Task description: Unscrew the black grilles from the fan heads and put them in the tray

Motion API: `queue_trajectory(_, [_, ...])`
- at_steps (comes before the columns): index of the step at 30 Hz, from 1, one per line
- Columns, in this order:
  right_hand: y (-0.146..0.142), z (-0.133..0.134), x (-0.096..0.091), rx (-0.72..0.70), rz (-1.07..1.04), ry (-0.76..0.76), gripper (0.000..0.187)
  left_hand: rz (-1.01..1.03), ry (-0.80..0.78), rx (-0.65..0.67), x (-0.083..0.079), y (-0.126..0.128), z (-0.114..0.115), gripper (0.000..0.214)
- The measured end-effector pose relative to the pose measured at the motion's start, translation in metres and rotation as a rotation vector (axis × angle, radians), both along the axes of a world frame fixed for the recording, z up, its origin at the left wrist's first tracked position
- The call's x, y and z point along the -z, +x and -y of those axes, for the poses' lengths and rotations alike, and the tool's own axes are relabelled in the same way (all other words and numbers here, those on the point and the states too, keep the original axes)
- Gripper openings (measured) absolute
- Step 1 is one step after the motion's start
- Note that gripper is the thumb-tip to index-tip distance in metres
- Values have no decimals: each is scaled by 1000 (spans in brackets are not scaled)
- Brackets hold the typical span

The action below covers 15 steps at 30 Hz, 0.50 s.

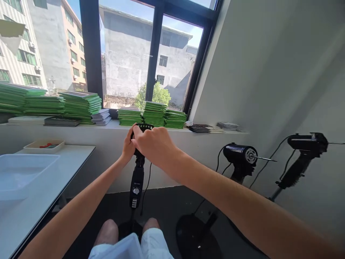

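Observation:
In front of me stands a black device (136,183) on an upright stand, with a round silver knob, a small slider and a slotted upper rim. My left hand (128,145) is closed around the left side of its head. Across the front of that head lies my right hand (151,143), knuckles up, its fingertips meeting my left hand. Whatever the right fingers pinch is hidden behind them. Most of the device's head is covered by both hands. A pale translucent plastic bin (125,248) sits between my thighs.
To the right stand two black motor-like devices, one with a metal rod (239,154) and another farther right (306,144), with cables and a round base (198,235). Green stacks (155,114) line the windowsill. A white table (54,180) at left carries a tub (27,169) and tray (44,146).

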State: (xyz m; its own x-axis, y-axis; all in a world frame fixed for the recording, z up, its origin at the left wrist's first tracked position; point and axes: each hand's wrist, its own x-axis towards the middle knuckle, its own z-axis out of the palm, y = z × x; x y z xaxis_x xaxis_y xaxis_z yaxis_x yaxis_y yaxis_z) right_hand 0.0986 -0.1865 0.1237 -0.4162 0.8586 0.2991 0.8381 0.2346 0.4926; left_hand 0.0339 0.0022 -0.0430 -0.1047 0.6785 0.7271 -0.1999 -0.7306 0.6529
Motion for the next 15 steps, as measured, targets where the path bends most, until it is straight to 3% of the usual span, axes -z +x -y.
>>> queue_trajectory(5, [10,-6,2,-98,20,3,43,2,-46,-13,-3,0,6,53])
queue_trajectory(8, [14,-7,4,-50,7,86,35,22,-31,-38,-4,1,6,50])
queue_trajectory(12, [16,-7,2,-84,18,43,40,18,-40,-12,-5,3,2,52])
queue_trajectory(15, [16,-9,-3,-48,71,114,35,22,-16,-26,-7,4,0,48])
